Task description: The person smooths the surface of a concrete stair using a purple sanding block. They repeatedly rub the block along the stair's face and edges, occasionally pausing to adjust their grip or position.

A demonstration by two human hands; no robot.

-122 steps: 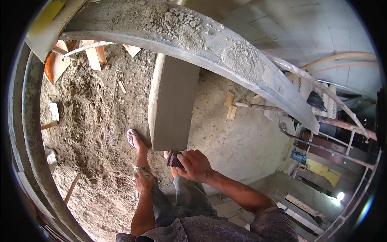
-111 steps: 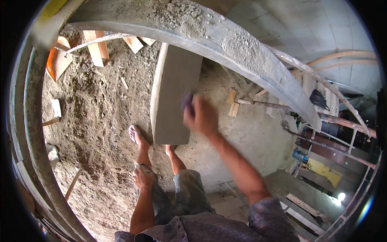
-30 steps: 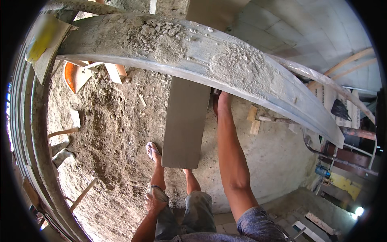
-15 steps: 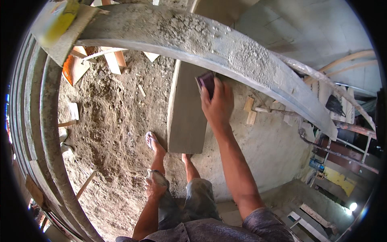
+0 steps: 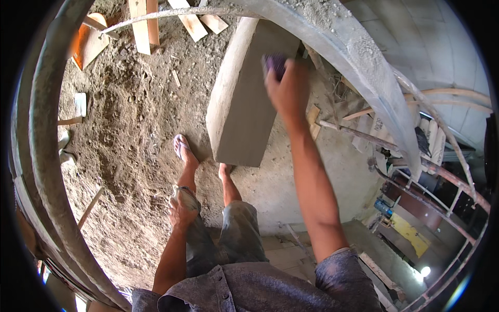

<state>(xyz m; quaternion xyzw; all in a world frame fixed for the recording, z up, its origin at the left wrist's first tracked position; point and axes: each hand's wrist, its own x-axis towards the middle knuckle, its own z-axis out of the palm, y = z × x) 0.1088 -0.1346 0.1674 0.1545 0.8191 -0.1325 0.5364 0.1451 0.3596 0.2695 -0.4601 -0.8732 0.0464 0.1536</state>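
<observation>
My right hand (image 5: 291, 93) is closed round a dark purple, sponge-like block (image 5: 275, 65), smeared by motion. It is over the upper part of a smooth grey plastered column (image 5: 247, 112); whether the block touches the face I cannot tell. The column has a paler, rougher left side (image 5: 228, 83), and its lower end is near my feet. My left hand (image 5: 183, 207) lies on my left knee, holding nothing, its fingers spread over the worn trouser cloth.
A cement-crusted plank (image 5: 364, 52) arches across the upper right. Scaffold poles (image 5: 44, 130) curve along the left, with more at right. Wood offcuts (image 5: 188, 23) lie on the rough dirt ground (image 5: 130, 140). A bright lamp (image 5: 425, 271) shines at lower right.
The view has shifted, so the plank now sits higher and further right, and more of the column's pale side shows. My right hand has moved up with the block; my left stays on the knee.
</observation>
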